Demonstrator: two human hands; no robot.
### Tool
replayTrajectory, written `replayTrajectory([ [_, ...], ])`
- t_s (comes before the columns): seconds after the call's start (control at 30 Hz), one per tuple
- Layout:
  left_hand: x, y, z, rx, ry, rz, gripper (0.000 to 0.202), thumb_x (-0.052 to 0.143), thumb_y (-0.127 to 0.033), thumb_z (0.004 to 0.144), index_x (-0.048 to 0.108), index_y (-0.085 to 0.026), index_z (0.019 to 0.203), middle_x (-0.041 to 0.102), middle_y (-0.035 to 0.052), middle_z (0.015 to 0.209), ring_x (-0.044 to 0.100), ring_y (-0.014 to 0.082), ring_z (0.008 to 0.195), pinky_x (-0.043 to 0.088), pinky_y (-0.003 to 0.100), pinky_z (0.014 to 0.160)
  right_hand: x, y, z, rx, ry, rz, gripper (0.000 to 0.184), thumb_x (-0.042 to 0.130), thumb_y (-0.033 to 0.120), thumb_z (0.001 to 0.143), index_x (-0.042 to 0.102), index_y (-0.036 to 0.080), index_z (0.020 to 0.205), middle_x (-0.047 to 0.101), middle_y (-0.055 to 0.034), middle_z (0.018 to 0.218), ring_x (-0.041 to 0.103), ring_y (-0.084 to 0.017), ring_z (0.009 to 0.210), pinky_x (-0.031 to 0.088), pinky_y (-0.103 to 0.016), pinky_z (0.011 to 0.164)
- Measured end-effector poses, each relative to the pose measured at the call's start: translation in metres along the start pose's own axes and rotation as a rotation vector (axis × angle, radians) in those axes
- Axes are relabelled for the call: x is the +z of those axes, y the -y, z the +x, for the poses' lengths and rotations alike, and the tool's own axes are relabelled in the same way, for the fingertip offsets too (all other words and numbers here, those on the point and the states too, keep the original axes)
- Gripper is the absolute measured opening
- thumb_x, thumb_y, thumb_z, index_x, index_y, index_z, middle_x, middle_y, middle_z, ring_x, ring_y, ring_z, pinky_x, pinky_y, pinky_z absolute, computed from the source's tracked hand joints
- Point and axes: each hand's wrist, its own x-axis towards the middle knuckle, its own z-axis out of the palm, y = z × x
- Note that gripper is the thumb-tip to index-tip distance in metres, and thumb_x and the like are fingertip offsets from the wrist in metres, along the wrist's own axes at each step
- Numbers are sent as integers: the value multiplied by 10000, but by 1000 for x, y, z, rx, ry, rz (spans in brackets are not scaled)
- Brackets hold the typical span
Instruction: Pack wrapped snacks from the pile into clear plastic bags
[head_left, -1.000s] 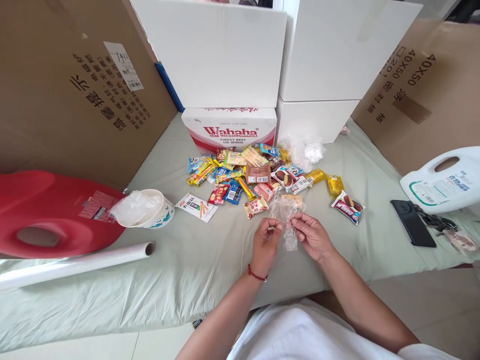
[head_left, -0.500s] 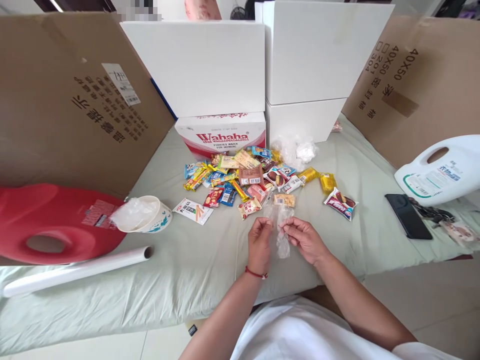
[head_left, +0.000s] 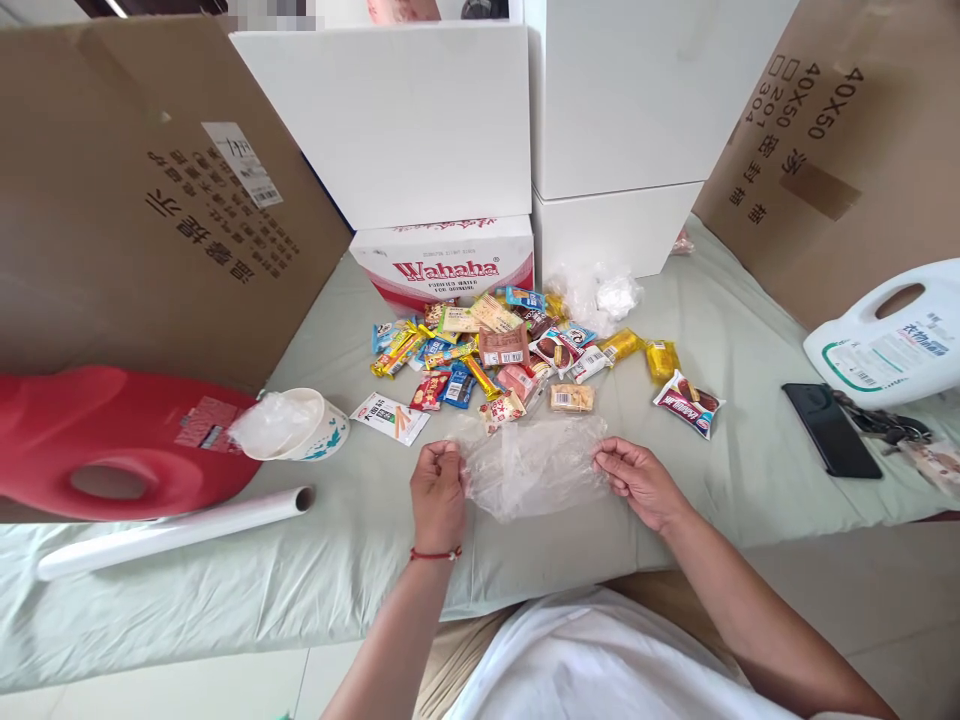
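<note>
A clear plastic bag [head_left: 536, 475] is stretched sideways between my two hands, just above the cloth. My left hand [head_left: 439, 492] pinches its left edge; a red cord bracelet circles that wrist. Its right edge is pinched in the fingers of my right hand [head_left: 636, 480]. Just beyond the bag lie a tan wrapped snack [head_left: 571, 398] and a cream and red snack packet [head_left: 504, 410]. Behind them spreads a heap of wrapped snacks [head_left: 457, 350] in several colours. Off to the right is a wafer-type snack packet [head_left: 688, 404].
White boxes [head_left: 390, 120] and a Wahaha carton [head_left: 450, 265] stand behind the snacks. On the left are a red jug [head_left: 150, 400], a paper tub [head_left: 330, 425] holding plastic and a white roll [head_left: 180, 533]. A white jug [head_left: 892, 335] and a phone [head_left: 832, 430] lie right.
My hands have moved apart, the left one clearly leftward and the right one slightly rightward. The plastic bag, bunched before, is now spread wide between them.
</note>
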Motion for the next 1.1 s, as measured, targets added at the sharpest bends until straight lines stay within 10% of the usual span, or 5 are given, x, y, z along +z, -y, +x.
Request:
replayTrajectory([
  [0.3,-47,3,9,-133,-19,33,458,812,-509,645,533,-206,846,532,-78,589,489,86,491,330,191,448,-7,-10,12,-60,-73,-324,431,789,598,729,712,189,843,614,12,652,393,-90,504,276,-222,471],
  [0.53,-56,10,9,-116,18,121,446,773,-507,678,584,-180,916,597,-21,757,587,124,657,454,231,572,-3,22,17,-544,-313,-937,259,592,396,915,702,202,1047,681,-58,1005,514,-135,607,478,-301,664],
  [0.77,-49,4,-5,400,-105,793,589,615,-159,705,541,-138,1289,536,204,1349,515,354,1296,489,538,1011,62,25,48,-684,302,-1519,455,545,129,913,629,258,1341,451,-95,1551,659,-219,1019,527,-309,755],
  [0.93,-11,-19,-3,802,285,1303,724,506,-21,768,469,-200,1469,448,134,1568,210,329,1550,54,590,1257,83,17,62,-691,350,-1661,219,566,163,957,758,243,1027,532,-47,1499,662,-218,1018,480,-275,708],
  [1.1,6,-19,29,553,599,1410,357,591,-273,881,655,-135,1204,707,184,1143,591,346,1199,367,514,1084,73,24,48,-824,393,-1751,200,553,165,990,741,222,1026,718,-57,1099,628,-205,929,439,-270,683],
])
